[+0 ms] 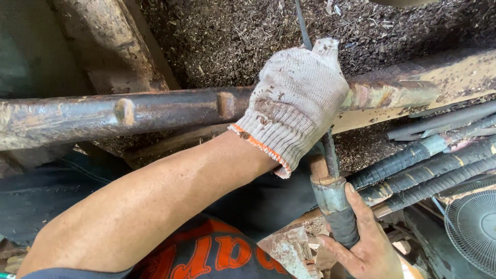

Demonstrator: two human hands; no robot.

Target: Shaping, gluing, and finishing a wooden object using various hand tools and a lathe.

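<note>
Two hands work one spot. The gloved left hand (294,98) lies clenched over the rusty pipe (129,111), whose long axis runs left to right. Just below it, the bare right hand (361,243) grips a wrapped handle (336,212), its rod (330,155) pointing up toward the glove.

The gloved left hand (297,98) grips the rusty bar (155,108); the bare right hand (361,243) apparently holds a taped handle (338,212).

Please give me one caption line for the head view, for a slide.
Gloved left hand grips a rusty pipe; bare right hand holds a taped handle below it.
</note>
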